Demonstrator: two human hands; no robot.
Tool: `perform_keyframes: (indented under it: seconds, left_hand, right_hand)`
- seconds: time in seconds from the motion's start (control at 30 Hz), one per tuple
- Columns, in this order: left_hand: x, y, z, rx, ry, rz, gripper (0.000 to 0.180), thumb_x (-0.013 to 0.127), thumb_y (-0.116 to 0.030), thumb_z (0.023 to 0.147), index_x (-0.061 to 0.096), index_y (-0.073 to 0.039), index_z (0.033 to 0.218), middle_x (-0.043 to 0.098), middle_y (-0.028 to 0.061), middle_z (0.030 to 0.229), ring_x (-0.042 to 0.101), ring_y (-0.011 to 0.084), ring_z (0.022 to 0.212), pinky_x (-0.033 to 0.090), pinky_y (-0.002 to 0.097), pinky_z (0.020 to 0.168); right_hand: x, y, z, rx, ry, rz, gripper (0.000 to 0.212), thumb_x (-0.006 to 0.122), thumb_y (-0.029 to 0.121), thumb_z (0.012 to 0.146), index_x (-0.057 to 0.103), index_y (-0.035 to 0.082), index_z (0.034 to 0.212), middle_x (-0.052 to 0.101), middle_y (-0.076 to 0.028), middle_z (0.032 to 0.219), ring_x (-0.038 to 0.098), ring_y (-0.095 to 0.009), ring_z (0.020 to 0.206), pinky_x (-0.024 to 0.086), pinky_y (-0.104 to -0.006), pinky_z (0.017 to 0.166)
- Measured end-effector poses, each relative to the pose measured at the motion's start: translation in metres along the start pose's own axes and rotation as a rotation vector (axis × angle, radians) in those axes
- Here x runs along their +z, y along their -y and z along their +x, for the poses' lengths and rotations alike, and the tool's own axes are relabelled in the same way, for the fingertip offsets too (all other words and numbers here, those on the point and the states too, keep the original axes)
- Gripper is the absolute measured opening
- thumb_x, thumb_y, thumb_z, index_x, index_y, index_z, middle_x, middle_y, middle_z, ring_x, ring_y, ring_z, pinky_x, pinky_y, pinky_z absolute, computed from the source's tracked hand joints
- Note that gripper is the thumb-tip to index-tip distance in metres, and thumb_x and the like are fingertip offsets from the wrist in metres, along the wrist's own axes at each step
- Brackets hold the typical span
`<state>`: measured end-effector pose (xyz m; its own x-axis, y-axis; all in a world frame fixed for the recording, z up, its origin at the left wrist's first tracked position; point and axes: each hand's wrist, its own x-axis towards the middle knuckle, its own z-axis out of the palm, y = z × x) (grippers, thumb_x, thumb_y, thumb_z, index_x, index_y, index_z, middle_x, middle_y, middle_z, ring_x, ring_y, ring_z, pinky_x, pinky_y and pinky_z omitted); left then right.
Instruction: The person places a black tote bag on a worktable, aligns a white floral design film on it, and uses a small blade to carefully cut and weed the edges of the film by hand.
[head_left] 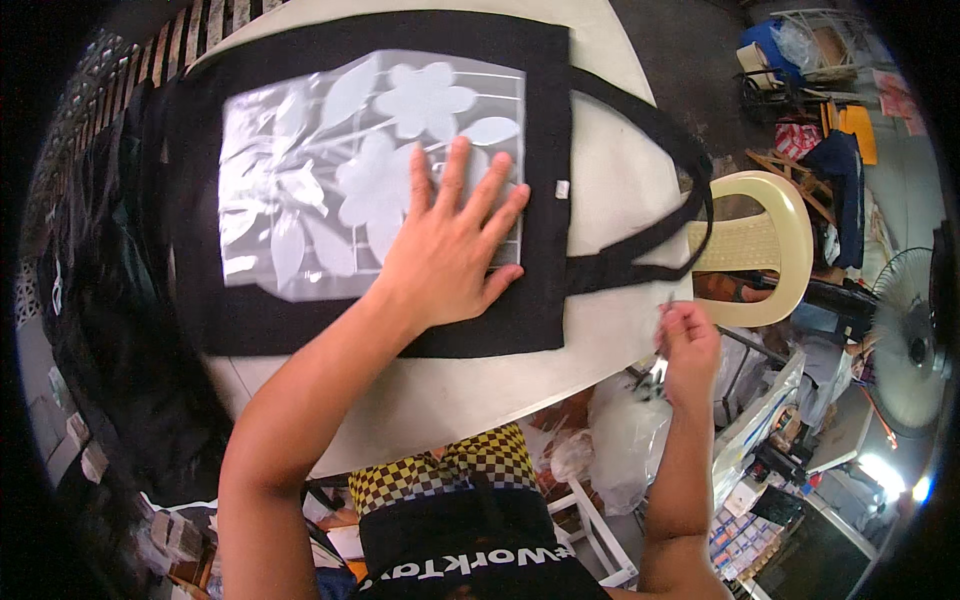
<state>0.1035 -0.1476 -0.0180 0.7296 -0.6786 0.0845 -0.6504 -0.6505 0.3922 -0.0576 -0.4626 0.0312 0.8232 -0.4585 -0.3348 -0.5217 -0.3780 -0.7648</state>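
A black tote bag (545,120) lies flat on a pale table (470,395), its handles (640,255) stretching out to the right. On the bag's face is a clear, glossy sheet (240,200) with pale flower and leaf shapes. My left hand (445,240) rests palm down on the sheet's right part, fingers spread, hiding some of the pattern. Beyond the table's right edge, my right hand (690,345) is closed around a small shiny metal tool (655,378). Its tip pokes above the fingers; its exact kind is unclear.
A cream plastic chair (790,250) stands against the table's right side, under the handle ends. Dark cloth (120,350) hangs at the left edge. A standing fan (905,330) is at far right, and plastic bags (625,430) lie below the table's front edge.
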Motion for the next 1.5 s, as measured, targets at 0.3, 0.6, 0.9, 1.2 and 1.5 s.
perform_keyframes:
  seconds: [0.3, 0.6, 0.9, 1.2, 1.5]
  left_hand:
    - [-0.104, 0.040, 0.029, 0.058, -0.179, -0.055, 0.035, 0.070, -0.010, 0.094, 0.069, -0.008, 0.129, 0.067, 0.0125, 0.135, 0.058, 0.0323, 0.134, 0.030, 0.0544, 0.124]
    - [-0.047, -0.018, -0.016, -0.207, -0.138, -0.034, 0.048, 0.073, -0.018, 0.090, 0.063, -0.012, 0.137, 0.054, 0.0129, 0.149, 0.040, 0.0380, 0.148, 0.019, 0.0661, 0.124]
    - [-0.021, 0.038, -0.038, -0.014, 0.009, -0.029, 0.070, 0.076, -0.033, 0.085, 0.054, -0.021, 0.150, 0.035, 0.0111, 0.167, 0.019, 0.0374, 0.159, 0.003, 0.0678, 0.127]
    - [0.002, -0.031, -0.048, -0.087, -0.120, -0.205, 0.045, 0.078, -0.013, 0.081, 0.071, -0.013, 0.125, 0.058, 0.0096, 0.144, 0.046, 0.0345, 0.145, 0.020, 0.0673, 0.125]
    - [0.011, -0.028, -0.053, -0.084, -0.184, -0.214, 0.043, 0.078, -0.013, 0.077, 0.072, -0.013, 0.120, 0.058, 0.0081, 0.143, 0.046, 0.0335, 0.145, 0.025, 0.0652, 0.124]
  right_hand:
    - [0.232, 0.136, -0.079, -0.256, 0.534, 0.361, 0.013, 0.070, 0.012, 0.098, 0.072, 0.000, 0.102, 0.072, -0.010, 0.085, 0.069, -0.016, 0.075, 0.055, -0.0329, 0.066]
    - [0.095, 0.022, 0.043, -0.719, -0.219, -0.582, 0.039, 0.067, 0.011, 0.095, 0.062, 0.000, 0.132, 0.055, -0.023, 0.140, 0.052, -0.043, 0.131, 0.041, -0.0533, 0.111]
    - [0.091, 0.067, -0.024, -0.546, 0.061, -0.411, 0.016, 0.073, 0.003, 0.088, 0.072, 0.000, 0.104, 0.071, -0.014, 0.100, 0.068, -0.031, 0.091, 0.054, -0.0405, 0.082]
    - [0.131, 0.120, 0.055, -0.414, 0.401, -0.509, 0.015, 0.076, 0.015, 0.080, 0.072, 0.001, 0.077, 0.069, -0.017, 0.067, 0.073, -0.033, 0.066, 0.056, -0.0404, 0.063]
    - [0.132, 0.132, 0.072, -0.424, 0.435, -0.687, 0.019, 0.076, 0.018, 0.077, 0.073, 0.000, 0.072, 0.069, -0.020, 0.068, 0.072, -0.035, 0.065, 0.057, -0.0400, 0.064]
